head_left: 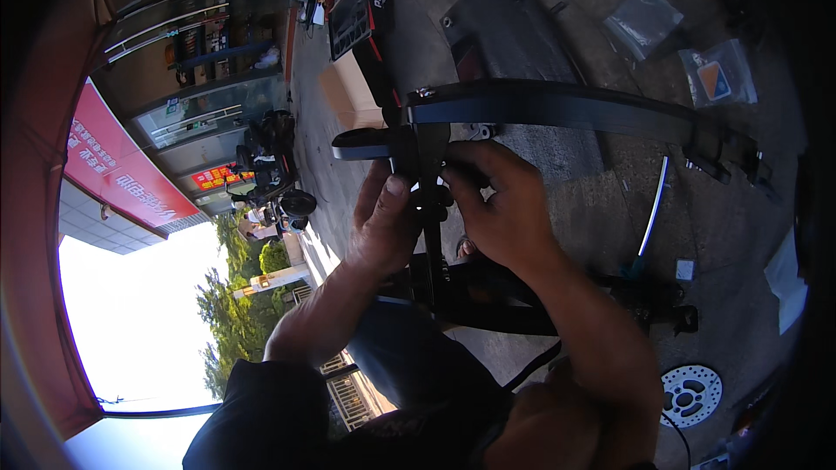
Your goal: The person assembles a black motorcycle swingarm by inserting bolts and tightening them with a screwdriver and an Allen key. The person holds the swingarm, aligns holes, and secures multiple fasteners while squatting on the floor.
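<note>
A black metal frame (549, 103) with a long curved arm stretches in front of me from the middle toward the right. At its left end are a rounded black loop and an upright bracket (431, 157). My left hand (384, 224) is closed at the bracket's left side, thumb up and fingers partly behind it. On the other side my right hand (507, 204) has its fingers curled against the bracket, around a small dark part I cannot make out. A bright gap shows between the hands. Below them, more black bars lie in shadow.
A perforated brake disc (692, 396) lies on the ground at lower right. Clear plastic bags (644, 22) and a dark mat (514, 26) are beyond the frame. An open box (355, 91) stands at the upper left. Farther left is a parked motorbike (270, 165) by a shopfront.
</note>
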### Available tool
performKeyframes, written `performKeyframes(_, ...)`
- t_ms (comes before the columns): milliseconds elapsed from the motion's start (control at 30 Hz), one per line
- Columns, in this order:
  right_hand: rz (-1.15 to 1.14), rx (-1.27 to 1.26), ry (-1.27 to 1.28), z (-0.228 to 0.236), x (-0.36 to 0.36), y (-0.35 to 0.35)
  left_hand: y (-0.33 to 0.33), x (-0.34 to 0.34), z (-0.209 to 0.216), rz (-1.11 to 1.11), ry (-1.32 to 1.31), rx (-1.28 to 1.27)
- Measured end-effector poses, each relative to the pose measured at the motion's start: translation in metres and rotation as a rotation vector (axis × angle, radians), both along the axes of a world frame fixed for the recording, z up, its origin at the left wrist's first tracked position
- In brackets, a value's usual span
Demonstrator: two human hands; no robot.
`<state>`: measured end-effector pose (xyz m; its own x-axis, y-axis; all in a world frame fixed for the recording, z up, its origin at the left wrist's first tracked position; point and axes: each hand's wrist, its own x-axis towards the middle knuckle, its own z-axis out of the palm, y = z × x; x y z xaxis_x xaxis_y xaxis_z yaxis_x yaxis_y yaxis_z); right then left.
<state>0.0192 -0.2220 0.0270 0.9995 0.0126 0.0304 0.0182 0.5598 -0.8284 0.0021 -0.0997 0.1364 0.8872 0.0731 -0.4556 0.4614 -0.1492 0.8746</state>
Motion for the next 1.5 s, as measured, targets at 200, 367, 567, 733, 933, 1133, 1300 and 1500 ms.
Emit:
performKeyframes(200,0.121,0.066,-0.005,0.000,-0.003,-0.006,0.003,-0.003,0.010,-0.050,0.025,-0.021)
performKeyframes(367,0.210,0.149,0.036,-0.001,-0.011,-0.017,0.009,-0.003,0.018,-0.126,0.108,0.029)
performKeyframes(567,0.278,0.123,0.010,0.002,-0.018,-0.034,0.002,-0.003,0.023,-0.127,-0.016,-0.195)
performKeyframes(733,0.282,0.066,-0.101,-0.001,-0.023,-0.038,0.002,-0.004,0.029,-0.182,0.034,-0.242)
performKeyframes(933,0.125,0.100,-0.034,-0.002,-0.017,-0.031,0.004,-0.003,0.023,-0.224,0.053,-0.218)
performKeyframes(1133,-0.033,0.119,-0.025,-0.004,-0.010,-0.019,-0.002,-0.002,0.021,-0.240,-0.044,-0.049)
performKeyframes(1300,-0.012,0.148,-0.002,-0.002,-0.012,-0.018,-0.013,-0.005,0.020,-0.098,-0.077,-0.091)
performKeyframes(1500,0.054,0.175,-0.025,-0.002,-0.013,-0.024,-0.018,-0.004,0.018,0.190,0.111,-0.208)
